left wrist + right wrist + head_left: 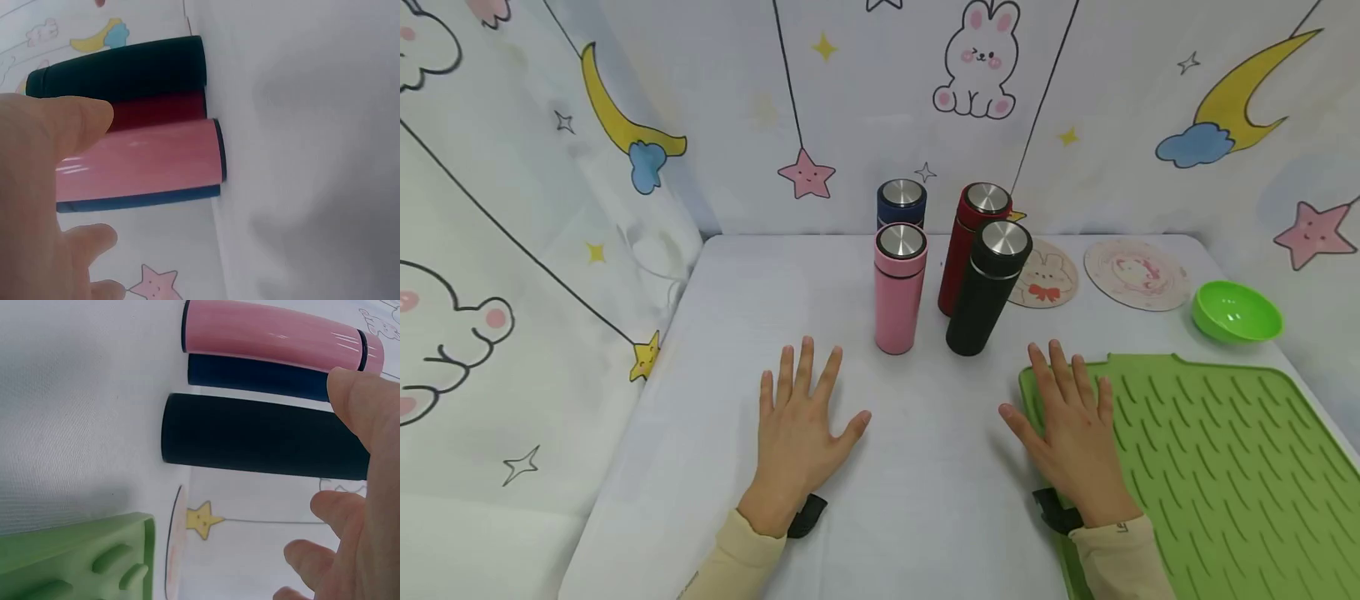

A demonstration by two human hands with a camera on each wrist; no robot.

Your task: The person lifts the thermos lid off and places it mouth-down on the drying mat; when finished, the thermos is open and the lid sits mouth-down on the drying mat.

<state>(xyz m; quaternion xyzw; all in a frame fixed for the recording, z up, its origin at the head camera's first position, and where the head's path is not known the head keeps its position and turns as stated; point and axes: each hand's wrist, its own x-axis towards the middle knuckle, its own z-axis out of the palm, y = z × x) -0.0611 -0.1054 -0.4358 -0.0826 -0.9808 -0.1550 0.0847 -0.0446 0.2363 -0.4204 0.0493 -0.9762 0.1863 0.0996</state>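
My left hand (801, 437), fingers spread and straight, hovers over the white table left of the pink thermos (898, 300) and holds nothing. Spread just as wide, my right hand (1075, 437) is over the left edge of the green drying mat (1217, 467), also holding nothing. Between and beyond the hands stand several upright thermoses with steel-topped lids. The black thermos (985, 292) is nearest my right hand, with the red thermos (958, 258) behind it. A blue thermos (901, 196) is mostly hidden behind the pink one; in the right wrist view, the blue thermos (256, 378) shows beside it.
Two round coasters, one with a rabbit (1047, 275) and one pink-patterned coaster (1137, 275), lie at the back right. A bright green bowl (1237, 312) sits right of them, behind the mat. Cartoon-printed cloth (715, 108) hangs along the back and sides of the table.
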